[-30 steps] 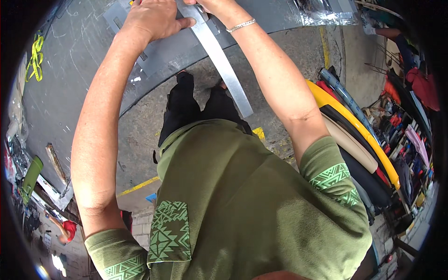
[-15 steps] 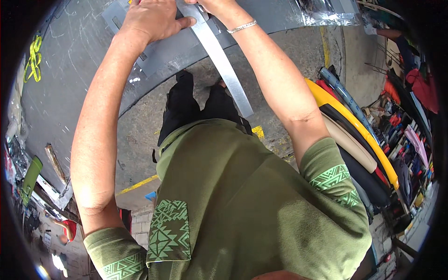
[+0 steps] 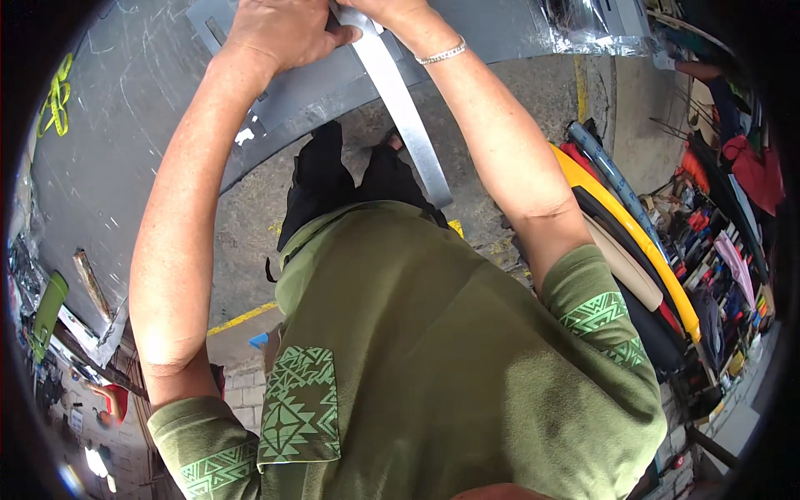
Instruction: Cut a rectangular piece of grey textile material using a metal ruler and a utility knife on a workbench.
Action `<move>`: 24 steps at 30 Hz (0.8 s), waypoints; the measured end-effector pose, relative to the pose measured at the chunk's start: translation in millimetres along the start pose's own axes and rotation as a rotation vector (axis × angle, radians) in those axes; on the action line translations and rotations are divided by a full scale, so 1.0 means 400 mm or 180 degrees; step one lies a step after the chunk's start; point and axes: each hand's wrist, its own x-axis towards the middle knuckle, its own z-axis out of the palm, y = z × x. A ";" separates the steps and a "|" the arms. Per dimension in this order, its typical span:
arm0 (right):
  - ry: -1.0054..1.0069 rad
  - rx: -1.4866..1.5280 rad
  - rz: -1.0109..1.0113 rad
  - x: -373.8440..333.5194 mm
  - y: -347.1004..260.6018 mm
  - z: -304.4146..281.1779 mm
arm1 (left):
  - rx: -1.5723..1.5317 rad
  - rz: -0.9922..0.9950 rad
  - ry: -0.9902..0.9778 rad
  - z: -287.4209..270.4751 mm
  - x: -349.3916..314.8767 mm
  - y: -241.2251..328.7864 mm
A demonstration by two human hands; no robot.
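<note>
1. Here's the long metal strip (image 3: 400, 104), flat and silvery. It starts up at the hands near the top edge and runs down and to the right, ending over the concrete floor (image 3: 250, 225) just in front of the person's green shirt (image 3: 433, 358).

2. Its long axis slants: upper end far from the body on the grey metal table (image 3: 125, 108), lower end pointing back toward the person's right side, well past the table's edge.

3. The left hand (image 3: 279, 33) is clenched, knuckles up, fingers curled over the strip's upper end where it meets the table. Whether it pinches the strip or only presses it flat, the fisheye rim does not let me tell.

4. The right hand (image 3: 387, 10) sits just beside it, touching the strip from the other side. It is mostly cut off by the top edge, so I cannot tell its grip. A thin bracelet (image 3: 442, 55) shows on that wrist.

5. Both hands are equally near, side by side at the same end; the strip's free length lies between the forearms.

6. Both arms are stretched nearly straight forward, elbows barely bent, with the person leaning over the table edge.
</note>
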 end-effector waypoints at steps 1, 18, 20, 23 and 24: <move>0.0015 -0.0090 -0.0089 0.003 0.003 0.003 | 0.0000 -0.0017 0.0007 0.001 -0.002 -0.001; 0.0374 0.0632 0.0720 0.081 -0.264 -0.089 | 0.0035 0.0063 0.0477 0.078 0.036 -0.021; 0.0424 -0.0385 0.1036 -0.003 -0.242 -0.187 | 0.0056 0.0091 0.0504 0.077 0.035 -0.014; 0.0508 -0.2153 0.0467 -0.143 -0.337 -0.257 | -0.0001 0.0124 0.0481 0.096 0.032 -0.032; 0.0734 -0.1800 0.0896 -0.213 -0.317 -0.328 | 0.0006 0.0176 0.0520 0.090 0.035 -0.027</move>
